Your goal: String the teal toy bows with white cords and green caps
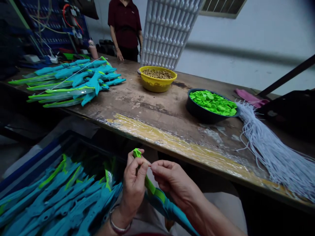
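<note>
Below the near edge of the tabletop point(157, 108), the left hand point(134, 185) is clamped around a teal and green plastic toy piece point(157, 196), its green tip poking up above the fingers. The right hand point(172, 178) sits just beside it, thumb and forefinger pinched together at the piece's upper end, touching the left hand's fingertips. Left of the hands, a blue crate point(36, 164) holds many more teal pieces. On the tabletop stand a yellow bowl point(157, 84) of small rings and a dark bowl point(201, 113) of green parts, with a bundle of white cords point(270, 150) to its right. Another person point(125, 29) stands at the far side.
</note>
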The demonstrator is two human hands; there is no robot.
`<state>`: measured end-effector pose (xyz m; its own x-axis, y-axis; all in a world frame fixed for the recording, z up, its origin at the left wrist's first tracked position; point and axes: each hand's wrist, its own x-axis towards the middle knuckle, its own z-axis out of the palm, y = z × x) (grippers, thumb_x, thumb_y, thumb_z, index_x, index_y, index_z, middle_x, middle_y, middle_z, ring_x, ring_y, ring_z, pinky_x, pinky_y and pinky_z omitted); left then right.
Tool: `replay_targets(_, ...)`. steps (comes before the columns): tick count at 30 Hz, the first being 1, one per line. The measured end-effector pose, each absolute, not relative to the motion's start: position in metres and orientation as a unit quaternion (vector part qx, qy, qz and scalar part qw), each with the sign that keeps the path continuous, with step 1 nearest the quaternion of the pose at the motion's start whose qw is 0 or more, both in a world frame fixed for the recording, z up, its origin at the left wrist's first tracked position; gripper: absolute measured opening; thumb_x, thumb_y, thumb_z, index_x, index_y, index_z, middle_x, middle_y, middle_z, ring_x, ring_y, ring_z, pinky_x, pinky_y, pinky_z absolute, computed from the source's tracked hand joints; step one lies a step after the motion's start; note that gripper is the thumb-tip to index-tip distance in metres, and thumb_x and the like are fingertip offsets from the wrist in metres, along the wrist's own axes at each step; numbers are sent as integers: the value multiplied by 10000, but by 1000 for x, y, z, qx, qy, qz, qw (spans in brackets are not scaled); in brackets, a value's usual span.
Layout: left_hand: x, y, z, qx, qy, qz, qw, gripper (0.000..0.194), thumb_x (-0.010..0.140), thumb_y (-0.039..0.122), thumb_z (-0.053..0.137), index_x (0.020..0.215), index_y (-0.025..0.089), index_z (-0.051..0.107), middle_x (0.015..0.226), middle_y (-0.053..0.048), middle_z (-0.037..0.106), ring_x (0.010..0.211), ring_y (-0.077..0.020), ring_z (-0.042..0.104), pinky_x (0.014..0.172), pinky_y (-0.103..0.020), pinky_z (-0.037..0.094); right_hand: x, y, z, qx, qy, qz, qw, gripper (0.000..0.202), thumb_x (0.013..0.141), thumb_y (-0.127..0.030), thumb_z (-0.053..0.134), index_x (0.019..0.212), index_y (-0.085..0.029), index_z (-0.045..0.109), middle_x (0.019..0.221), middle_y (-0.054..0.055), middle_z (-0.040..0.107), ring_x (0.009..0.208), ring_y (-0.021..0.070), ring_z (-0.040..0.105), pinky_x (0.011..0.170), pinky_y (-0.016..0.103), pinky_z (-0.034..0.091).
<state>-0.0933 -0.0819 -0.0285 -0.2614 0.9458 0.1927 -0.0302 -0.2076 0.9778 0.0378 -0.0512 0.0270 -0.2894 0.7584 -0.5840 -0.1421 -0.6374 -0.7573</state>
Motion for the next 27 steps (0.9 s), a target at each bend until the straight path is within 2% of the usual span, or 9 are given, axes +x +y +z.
replay_targets(4,-94,-82,-23,386,353,701,485,141,922,367,656,871,238,682,1234,-60,521,1043,-222,520,968,-345,412,38,-54,50,-500,-430,668,346,360,784,-489,732,761,-158,592,536,-85,407,463,49,265,436,206,200)
replay_targets(8,-106,-72,-9,304,242,746,541,169,902,395,663,889,230,633,1243,-43,517,948,-201,536,905,-345,465,41,-50,84,-430,-618,551,360,227,959,-341,554,795,-184,562,648,-44,479,555,89,389,506,219,322)
replay_targets(11,-110,-64,-2,232,173,746,599,228,899,427,668,904,207,610,974,-20,533,785,-154,520,760,-295,496,39,-48,93,-375,-715,442,392,179,982,-210,500,811,-191,546,766,-14,536,663,104,473,603,225,386)
replay_targets(14,-108,-61,-3,181,139,735,638,240,892,389,698,842,192,570,804,18,467,713,-127,487,707,-264,486,30,-49,88,-335,-744,409,408,155,989,-161,475,855,-188,546,827,-1,551,707,106,517,645,230,412)
replay_targets(21,-99,-67,-14,142,68,705,692,220,846,343,719,848,201,552,804,15,499,744,-136,503,749,-299,490,17,-56,72,-334,-736,438,393,143,984,-130,450,888,-181,543,883,14,567,756,116,551,681,251,436)
replay_targets(27,-96,-64,-12,143,72,684,712,257,826,388,726,841,212,539,778,24,475,717,-138,484,724,-288,470,21,-58,70,-359,-769,378,370,151,999,-146,424,920,-178,549,887,40,561,753,153,546,650,287,451)
